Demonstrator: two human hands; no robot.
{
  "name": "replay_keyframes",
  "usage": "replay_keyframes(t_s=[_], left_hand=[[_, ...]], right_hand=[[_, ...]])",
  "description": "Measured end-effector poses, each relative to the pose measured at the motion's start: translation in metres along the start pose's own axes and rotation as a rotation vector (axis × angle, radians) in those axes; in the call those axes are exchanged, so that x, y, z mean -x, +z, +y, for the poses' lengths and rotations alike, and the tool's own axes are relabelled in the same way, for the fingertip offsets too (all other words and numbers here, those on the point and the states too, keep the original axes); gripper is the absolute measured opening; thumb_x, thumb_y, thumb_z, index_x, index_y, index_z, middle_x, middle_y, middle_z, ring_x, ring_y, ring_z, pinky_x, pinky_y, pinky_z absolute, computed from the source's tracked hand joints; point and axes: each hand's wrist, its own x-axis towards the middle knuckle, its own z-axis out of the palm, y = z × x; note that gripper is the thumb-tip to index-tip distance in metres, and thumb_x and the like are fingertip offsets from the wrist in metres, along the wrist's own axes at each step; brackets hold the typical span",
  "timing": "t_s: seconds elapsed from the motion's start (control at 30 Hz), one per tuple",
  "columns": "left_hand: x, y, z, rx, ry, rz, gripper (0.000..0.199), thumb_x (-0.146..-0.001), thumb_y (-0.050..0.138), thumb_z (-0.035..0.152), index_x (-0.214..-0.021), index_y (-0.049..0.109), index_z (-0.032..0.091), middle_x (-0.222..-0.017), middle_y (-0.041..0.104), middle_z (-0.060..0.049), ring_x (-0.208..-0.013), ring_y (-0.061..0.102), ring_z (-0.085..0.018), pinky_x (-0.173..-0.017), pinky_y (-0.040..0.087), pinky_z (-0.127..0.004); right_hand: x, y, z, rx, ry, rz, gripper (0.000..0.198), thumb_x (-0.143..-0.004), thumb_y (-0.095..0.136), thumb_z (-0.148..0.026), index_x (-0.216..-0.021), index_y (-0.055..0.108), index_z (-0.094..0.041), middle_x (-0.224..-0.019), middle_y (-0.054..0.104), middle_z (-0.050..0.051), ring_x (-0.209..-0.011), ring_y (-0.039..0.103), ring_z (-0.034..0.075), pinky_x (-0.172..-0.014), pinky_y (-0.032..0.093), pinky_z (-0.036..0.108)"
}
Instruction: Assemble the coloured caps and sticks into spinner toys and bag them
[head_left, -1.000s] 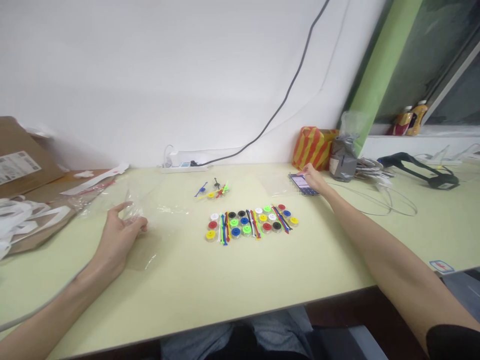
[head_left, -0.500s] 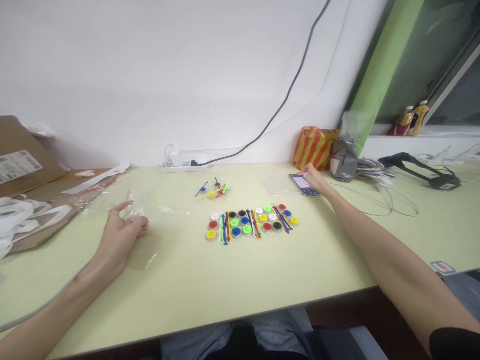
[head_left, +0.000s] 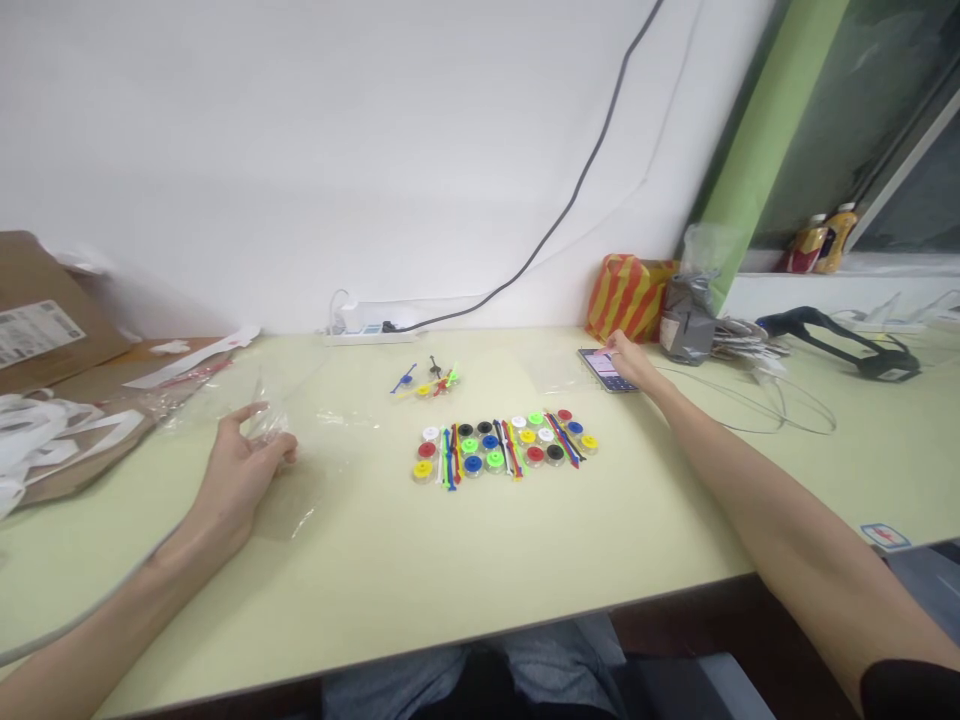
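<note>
My left hand rests at the left of the table, its fingers curled around a crumpled clear plastic bag. Part of the bag is hidden under the palm. At the back right, my right hand reaches over a smartphone lying flat with its screen lit. A finger touches the screen; the other fingers are partly hidden. Between my hands lie rows of small round clear pieces with coloured tops and groups of coloured plastic arrows. Behind them sits a small cluster of assembled arrow spinners.
A power strip with a black cable stands against the wall. An opened cardboard box and white straps fill the left. A striped bag, a grey package and a black headset-like frame are at right.
My right hand has shifted very slightly over the smartphone's screen. My left hand, the plastic bag and the coloured pieces look unmoved.
</note>
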Motion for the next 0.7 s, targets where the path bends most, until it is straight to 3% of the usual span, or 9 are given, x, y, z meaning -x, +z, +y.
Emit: replay_keyframes(t_s=[0.17,0.5,0.7], left_hand=[[-0.0002,-0.0001,0.0005,-0.013,-0.019,0.006,0.088,-0.063,0.070,0.026,-0.145,0.040,0.019,-0.069,0.059,0.002,-0.064,0.055,-0.015,-0.061,0.043,-0.023],[0.0019,0.0004,0.0010,0.025,-0.016,-0.009,0.090,-0.062,0.070,0.025,-0.146,0.038,0.018,-0.070,0.059,0.003,-0.066,0.056,-0.015,-0.060,0.043,-0.023],[0.0018,-0.0007,0.0040,0.010,0.000,0.031,0.086,-0.063,0.071,0.025,-0.145,0.042,0.019,-0.068,0.060,0.003,-0.063,0.051,-0.014,-0.061,0.040,-0.023]], right_hand=[[-0.0008,-0.0042,-0.0009,0.070,-0.003,-0.015,0.042,-0.063,0.045,-0.010,-0.102,0.050,-0.024,-0.106,0.077,0.008,-0.084,0.061,0.028,-0.071,0.042,0.034],[-0.0021,-0.0013,-0.0014,-0.003,0.037,-0.014,0.035,-0.071,0.046,-0.012,-0.103,0.049,-0.024,-0.109,0.075,0.010,-0.081,0.062,0.027,-0.074,0.046,0.036],[-0.0042,-0.0056,0.0016,-0.048,0.056,0.072,0.035,-0.074,0.043,-0.011,-0.106,0.046,-0.023,-0.113,0.074,0.010,-0.104,0.063,0.031,-0.087,0.046,0.041]])
